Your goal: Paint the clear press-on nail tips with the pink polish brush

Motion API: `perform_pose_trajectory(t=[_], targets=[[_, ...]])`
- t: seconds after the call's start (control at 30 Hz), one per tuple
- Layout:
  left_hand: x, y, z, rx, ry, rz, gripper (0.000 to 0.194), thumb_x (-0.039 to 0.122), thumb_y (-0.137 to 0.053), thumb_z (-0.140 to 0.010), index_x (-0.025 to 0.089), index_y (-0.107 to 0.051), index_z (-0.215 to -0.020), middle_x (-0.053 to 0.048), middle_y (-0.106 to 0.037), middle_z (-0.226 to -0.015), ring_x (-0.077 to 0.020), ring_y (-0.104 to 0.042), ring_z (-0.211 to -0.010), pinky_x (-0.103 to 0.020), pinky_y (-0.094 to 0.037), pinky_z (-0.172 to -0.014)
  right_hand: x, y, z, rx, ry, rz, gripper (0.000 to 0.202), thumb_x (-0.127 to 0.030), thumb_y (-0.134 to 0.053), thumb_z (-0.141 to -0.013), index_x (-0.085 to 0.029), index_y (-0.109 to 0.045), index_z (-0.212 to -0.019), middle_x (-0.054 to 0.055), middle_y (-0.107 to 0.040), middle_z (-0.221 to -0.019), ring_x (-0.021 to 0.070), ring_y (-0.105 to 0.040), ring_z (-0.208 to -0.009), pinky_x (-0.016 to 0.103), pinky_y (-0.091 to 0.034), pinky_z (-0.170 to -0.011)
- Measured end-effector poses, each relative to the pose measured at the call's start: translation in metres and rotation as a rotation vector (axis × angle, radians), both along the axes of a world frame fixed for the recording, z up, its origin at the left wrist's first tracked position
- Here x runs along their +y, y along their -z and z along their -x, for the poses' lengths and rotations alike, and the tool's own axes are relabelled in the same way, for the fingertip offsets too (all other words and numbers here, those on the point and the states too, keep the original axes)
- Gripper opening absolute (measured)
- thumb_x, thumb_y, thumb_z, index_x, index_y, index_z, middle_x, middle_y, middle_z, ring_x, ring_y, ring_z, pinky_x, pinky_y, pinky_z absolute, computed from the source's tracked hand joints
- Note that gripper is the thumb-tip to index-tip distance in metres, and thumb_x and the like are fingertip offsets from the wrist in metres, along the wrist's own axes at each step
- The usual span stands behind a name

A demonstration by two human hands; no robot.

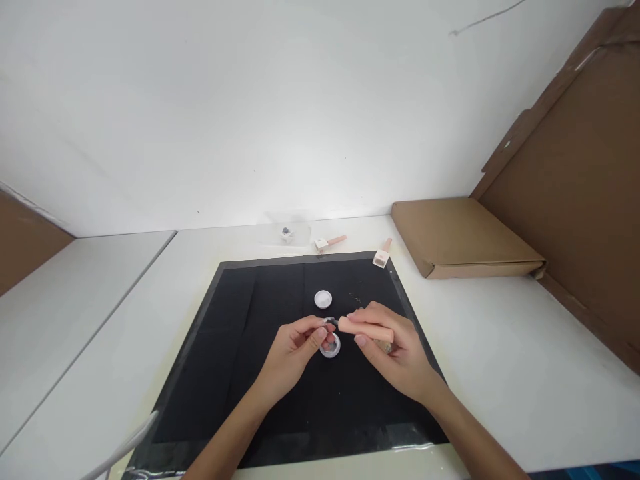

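My right hand [395, 343] is closed round a peach-coloured brush handle [367, 329] that looks like a nail polish cap. Its dark tip [332, 322] points left and meets the fingertips of my left hand [297, 347]. Those fingers pinch something small and pale, too small to name. Just beneath them sits a small round white jar [330, 346], partly covered by the fingers, with greyish contents. A white round lid [323, 299] lies farther back on the black mat [280, 400]. Part of a small glassy object [384, 346] shows under my right palm, mostly hidden.
Behind the mat lies a bottle with a peach cap [321, 245]; another [381, 258] rests on its right back corner. A small clear item with a dark top [287, 233] stands near the wall. A flat cardboard box [465, 233] lies right. A white cable [125, 445] crosses front left.
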State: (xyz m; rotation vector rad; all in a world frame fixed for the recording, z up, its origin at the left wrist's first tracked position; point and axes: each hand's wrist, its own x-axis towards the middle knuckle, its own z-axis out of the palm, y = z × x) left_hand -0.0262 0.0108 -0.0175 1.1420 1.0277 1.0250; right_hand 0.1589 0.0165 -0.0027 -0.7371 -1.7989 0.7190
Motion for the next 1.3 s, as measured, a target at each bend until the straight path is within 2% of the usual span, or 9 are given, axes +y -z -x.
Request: perform_pose_trajectory(t=[0.27, 0.57, 0.73, 0.87, 1.1, 1.3], targets=[[0.0007, 0.0033, 0.0023, 0.100, 0.099, -0.104, 0.028, 0.038, -0.055, -0.087, 0.013, -0.065, -0.078, -0.001, -0.057, -0.070, -0.0136, -0.052, -0.069, -0.025, -0.042, -0.067, 0.0017, -0.0040, 0.0016, -0.045, -0.088, -0.078, 0.029, -0.006, -0.055, -0.083, -0.022, -0.062, -0.106, 0.004, -0.069, -0.086, 0.0161, -0.057, -0.072, 0.032, -0.048, -0.066], [0.0003, 0.0061, 0.0012, 0.057, 0.074, -0.098, 0.028, 0.039, -0.057, -0.085, 0.013, -0.065, -0.078, -0.001, -0.056, -0.069, -0.0127, -0.052, -0.067, -0.024, -0.042, -0.068, 0.0034, -0.0027, 0.0014, -0.073, 0.018, -0.173, 0.025, -0.003, -0.054, -0.077, -0.020, -0.064, -0.093, 0.003, -0.064, -0.070, 0.0163, -0.053, -0.063, 0.032, -0.048, -0.059], [-0.0005, 0.0077, 0.0019, 0.033, 0.051, -0.080, 0.030, 0.042, -0.059, -0.084, 0.013, -0.065, -0.079, 0.000, -0.057, -0.068, -0.0115, -0.051, -0.065, -0.023, -0.042, -0.065, 0.0040, -0.0028, -0.0010, -0.086, 0.026, -0.227, 0.026, -0.002, -0.051, -0.074, -0.022, -0.062, -0.088, 0.002, -0.063, -0.068, 0.0160, -0.048, -0.059, 0.031, -0.042, -0.053], [-0.0005, 0.0076, 0.0037, 0.033, 0.034, -0.071, 0.031, 0.044, -0.060, -0.083, 0.013, -0.065, -0.079, 0.000, -0.056, -0.066, -0.0115, -0.051, -0.063, -0.023, -0.042, -0.064, 0.0024, -0.0058, -0.0040, -0.032, 0.018, -0.204, 0.026, -0.002, -0.050, -0.075, -0.021, -0.062, -0.088, 0.002, -0.059, -0.066, 0.0161, -0.047, -0.059, 0.030, -0.041, -0.052], [0.0019, 0.0042, 0.0027, 0.063, 0.091, -0.093, 0.036, 0.046, -0.057, -0.084, 0.013, -0.061, -0.070, -0.001, -0.055, -0.064, -0.0118, -0.051, -0.062, -0.024, -0.044, -0.063, 0.0012, -0.0073, -0.0015, -0.025, -0.064, -0.130, 0.028, -0.006, -0.053, -0.082, -0.020, -0.062, -0.104, 0.003, -0.062, -0.078, 0.0171, -0.055, -0.071, 0.034, -0.049, -0.066], [0.0004, 0.0017, 0.0024, 0.051, 0.066, -0.072, 0.037, 0.049, -0.058, -0.082, 0.013, -0.060, -0.070, -0.001, -0.054, -0.064, -0.0129, -0.051, -0.062, -0.026, -0.045, -0.064, 0.0029, -0.0063, -0.0013, -0.083, -0.069, -0.126, 0.025, -0.006, -0.052, -0.080, -0.022, -0.063, -0.096, 0.003, -0.066, -0.074, 0.0178, -0.054, -0.067, 0.035, -0.048, -0.065]])
